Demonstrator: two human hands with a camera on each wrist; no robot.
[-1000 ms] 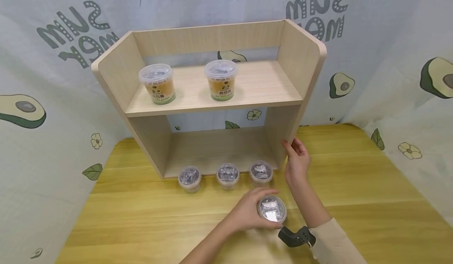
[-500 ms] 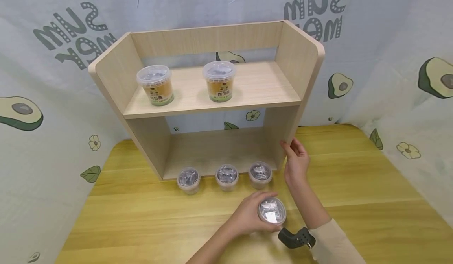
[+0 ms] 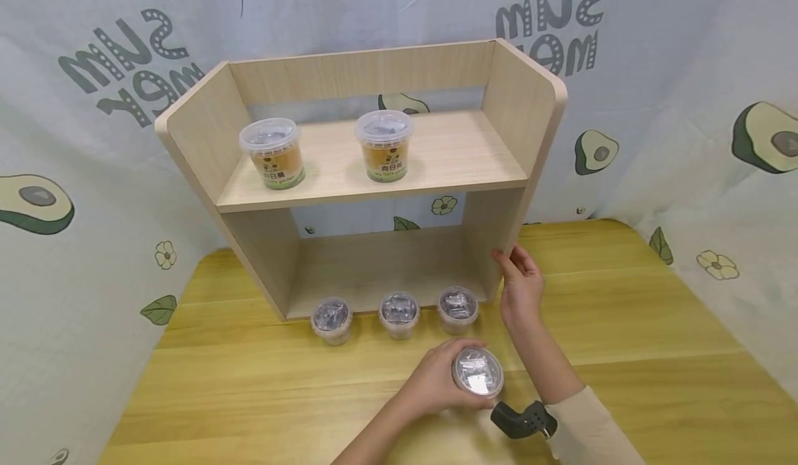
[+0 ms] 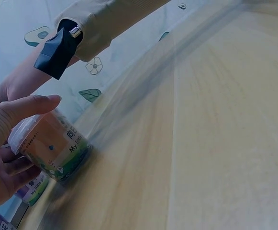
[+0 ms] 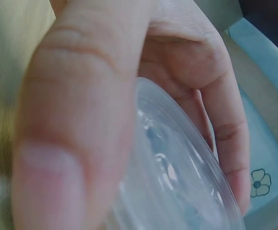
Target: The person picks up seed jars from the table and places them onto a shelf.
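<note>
In the head view my left hand [image 3: 436, 385] holds a small lidded plastic cup [image 3: 477, 373] over the table, right in front of the shelf. Thumb and fingers go round its sides. The left wrist view shows the cup's orange and green label [image 4: 55, 148], reading "My little". Close up in the right wrist view are the clear lid [image 5: 177, 158] and my left thumb [image 5: 67, 134]. My right hand [image 3: 522, 288] grips the front edge of the wooden shelf's [image 3: 467, 143] right side panel, thumb on the inner side. Whether the held cup touches the table is unclear.
Three more lidded cups, a left one [image 3: 332, 318], a middle one [image 3: 400, 314] and a right one [image 3: 458, 308], stand in a row before the lower board. Two cups with sunflower labels, one left [image 3: 274, 156] and one central [image 3: 384, 147], stand on the upper board.
</note>
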